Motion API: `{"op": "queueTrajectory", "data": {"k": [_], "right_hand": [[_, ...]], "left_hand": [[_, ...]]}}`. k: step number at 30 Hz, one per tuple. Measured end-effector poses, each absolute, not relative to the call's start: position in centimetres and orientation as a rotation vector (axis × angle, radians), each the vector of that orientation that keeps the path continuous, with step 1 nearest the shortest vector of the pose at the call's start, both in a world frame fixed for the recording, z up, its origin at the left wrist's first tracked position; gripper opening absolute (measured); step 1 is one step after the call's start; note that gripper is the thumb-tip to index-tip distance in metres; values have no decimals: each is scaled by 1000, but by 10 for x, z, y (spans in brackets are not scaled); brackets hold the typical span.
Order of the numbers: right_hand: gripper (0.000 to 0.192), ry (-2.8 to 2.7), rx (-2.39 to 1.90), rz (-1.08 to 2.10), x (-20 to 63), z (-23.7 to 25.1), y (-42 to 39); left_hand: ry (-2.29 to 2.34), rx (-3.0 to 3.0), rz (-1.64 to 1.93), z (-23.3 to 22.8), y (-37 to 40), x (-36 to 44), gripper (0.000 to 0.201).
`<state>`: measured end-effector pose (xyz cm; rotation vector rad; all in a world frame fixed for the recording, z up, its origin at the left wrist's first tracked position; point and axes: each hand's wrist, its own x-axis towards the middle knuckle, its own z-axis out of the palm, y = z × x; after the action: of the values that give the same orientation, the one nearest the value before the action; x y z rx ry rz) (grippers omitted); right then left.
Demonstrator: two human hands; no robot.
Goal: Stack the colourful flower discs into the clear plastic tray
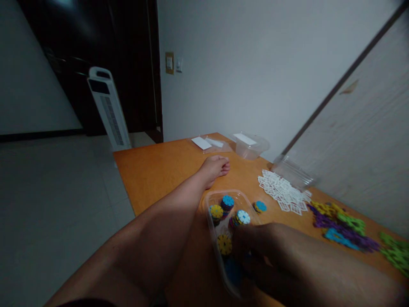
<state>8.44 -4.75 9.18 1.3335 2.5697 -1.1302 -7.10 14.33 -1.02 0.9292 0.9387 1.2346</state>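
A clear plastic container (211,243) sits near the table's front, holding stacks of notched plastic discs. Among them are a blue-topped stack (228,202), a yellow-topped stack (216,212), a white-topped stack (243,217) and another yellow disc (224,244). My right hand (252,245) reaches into the container's right side, its fingers bent and pointing down among the discs. What it grips is hidden in shadow and blur. Beyond the container, my left hand (216,169) rests on the table with curled fingers; nothing shows in it.
A short disc stack (260,207) stands outside the container. White lattice pieces (284,192) and coloured linking pieces (345,224) lie rightward. Clear tubs (251,147) and a lid (212,145) line the wall side of the wooden table (153,170). A tower fan (110,111) stands beyond.
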Motion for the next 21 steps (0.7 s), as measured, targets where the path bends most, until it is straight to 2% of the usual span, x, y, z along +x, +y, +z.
{"op": "queueTrajectory", "data": {"k": [4,7,11,14,21], "right_hand": [[6,2584,1312,-1119,86,100,-46],[13,2635,1386,-1038,97,102,-36],[13,2775,1601,-742,131,95,-7],[14,2670,1778,-489,153,83,14],[27,2545,1830,-648,154,51,30]], "left_hand": [[937,925,1237,-11,143,-71,12],[928,917,1245,-11,143,-71,13],[932,913,1248,-10,143,-72,13],[939,913,1246,-10,143,-72,14],[917,915,1248,-15,147,-73,14]]}}
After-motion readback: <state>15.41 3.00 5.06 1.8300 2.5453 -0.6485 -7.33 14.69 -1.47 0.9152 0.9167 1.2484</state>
